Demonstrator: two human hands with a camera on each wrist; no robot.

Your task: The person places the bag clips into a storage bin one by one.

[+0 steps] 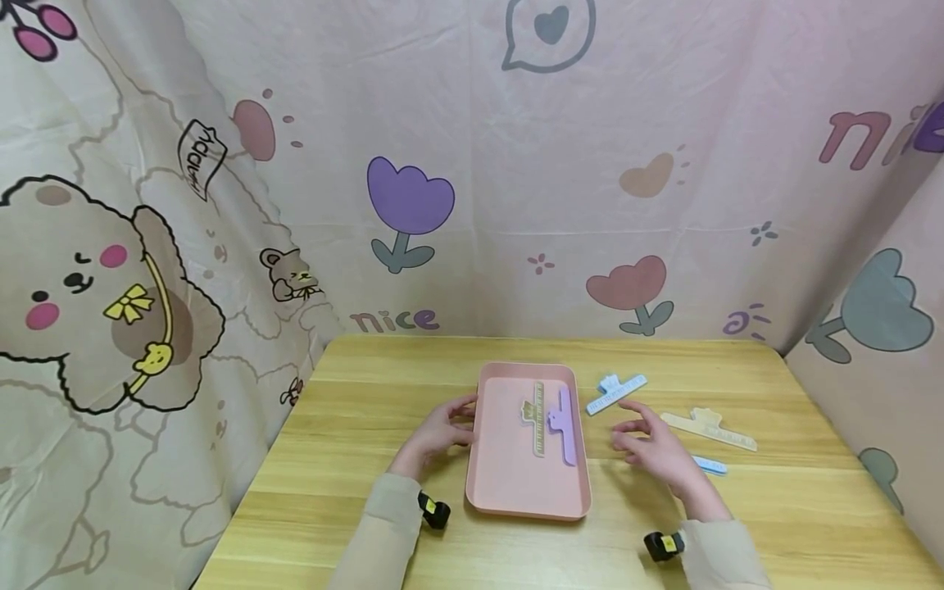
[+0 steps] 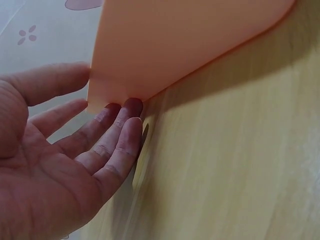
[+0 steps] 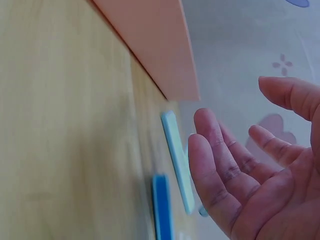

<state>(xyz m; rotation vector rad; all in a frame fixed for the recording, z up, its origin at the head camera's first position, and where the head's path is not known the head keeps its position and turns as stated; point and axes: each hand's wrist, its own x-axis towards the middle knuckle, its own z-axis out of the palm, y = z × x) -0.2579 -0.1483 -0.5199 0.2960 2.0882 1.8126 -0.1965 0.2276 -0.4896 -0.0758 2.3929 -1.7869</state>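
Observation:
A shallow pink tray (image 1: 509, 492) sits on the table with two long-bar clips lying in it: a translucent olive one (image 1: 540, 438) and, to its right, a purple one (image 1: 568, 447). My left hand (image 1: 439, 430) is at the tray's left side, its outstretched fingertips (image 2: 132, 106) against the outer wall and thumb at the rim. Off the tray's right side, my right hand (image 1: 658, 449) hovers with fingers spread and nothing in them. Around it lie a light blue clip (image 1: 618, 394), a cream clip (image 1: 721, 434) and a blue clip (image 1: 710, 465), partly hidden by the hand.
The wooden table (image 1: 332, 459) ends at a patterned cloth (image 1: 501, 270) hanging behind it. More cloth hangs along both sides. A small black wrist camera (image 1: 435, 512) is strapped at the left cuff, another camera (image 1: 664, 545) at the right cuff.

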